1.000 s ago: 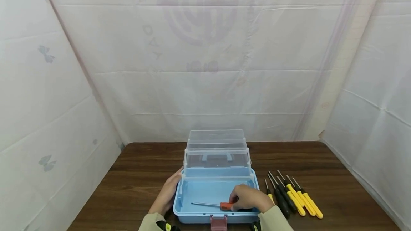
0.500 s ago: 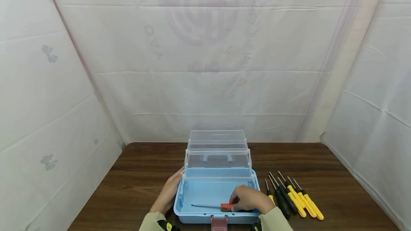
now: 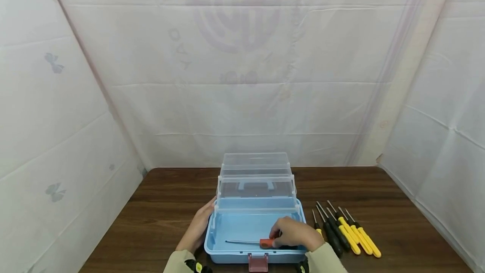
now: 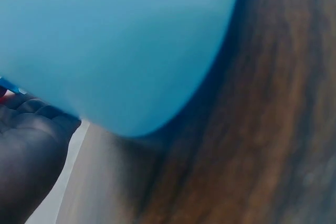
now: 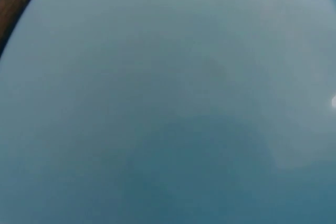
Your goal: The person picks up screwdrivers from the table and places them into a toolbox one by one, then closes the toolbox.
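Note:
In the head view, a light blue toolbox (image 3: 231, 259) stands with its clear lid (image 3: 255, 167) raised at the back. My right hand (image 3: 293, 234) is over the front right of its inside. Its thumb and fingers pinch the red handle of a screwdriver (image 3: 242, 242), whose shaft points left, low over the floor of the box. Part of the handle is hidden by the hand. My left hand (image 3: 198, 226) rests along the outside of the left wall, fingers reaching toward the back corner. The toolbox wall (image 4: 121, 51) fills much of the left wrist view.
Several screwdrivers with yellow or black handles (image 3: 354, 235) lie side by side on the dark wooden table (image 3: 132, 231), right of the box. A reddish latch (image 3: 258, 262) hangs at the box's front. White sheeting (image 3: 242, 108) closes off the back and both sides.

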`<state>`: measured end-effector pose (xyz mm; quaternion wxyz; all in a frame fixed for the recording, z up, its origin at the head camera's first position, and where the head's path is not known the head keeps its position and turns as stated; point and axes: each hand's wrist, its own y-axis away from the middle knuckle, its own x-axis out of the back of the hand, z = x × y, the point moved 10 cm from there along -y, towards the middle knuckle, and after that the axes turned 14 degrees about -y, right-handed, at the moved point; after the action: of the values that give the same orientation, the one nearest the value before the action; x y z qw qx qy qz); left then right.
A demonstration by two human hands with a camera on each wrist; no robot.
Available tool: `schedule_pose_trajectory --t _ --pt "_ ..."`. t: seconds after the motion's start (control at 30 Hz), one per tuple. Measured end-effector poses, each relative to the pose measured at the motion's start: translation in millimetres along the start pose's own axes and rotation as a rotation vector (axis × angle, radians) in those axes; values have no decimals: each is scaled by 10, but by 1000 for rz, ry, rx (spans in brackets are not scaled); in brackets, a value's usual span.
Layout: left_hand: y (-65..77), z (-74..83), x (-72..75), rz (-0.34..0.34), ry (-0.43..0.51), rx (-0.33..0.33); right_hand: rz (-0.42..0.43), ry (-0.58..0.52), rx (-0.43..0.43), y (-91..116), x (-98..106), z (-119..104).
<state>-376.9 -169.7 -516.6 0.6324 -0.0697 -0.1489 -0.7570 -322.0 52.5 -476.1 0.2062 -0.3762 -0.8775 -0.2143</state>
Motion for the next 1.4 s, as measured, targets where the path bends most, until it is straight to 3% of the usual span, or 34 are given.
schedule_pose_trajectory --t 0.33,0.6,1.0,1.23,1.4 --pt "-9 -12 -6 -5 12 -8 24 -11 38 31 69 -25" --pt "-10 -44 2 -5 11 2 47 1 154 131 217 -156" --pt "27 -3 -16 -20 32 -20 87 -72 168 309 433 -195" --pt "29 -4 -28 -22 28 -16 202 -62 194 477 685 -115" --pt "30 -6 -28 -21 30 -14 285 -48 152 630 875 21"
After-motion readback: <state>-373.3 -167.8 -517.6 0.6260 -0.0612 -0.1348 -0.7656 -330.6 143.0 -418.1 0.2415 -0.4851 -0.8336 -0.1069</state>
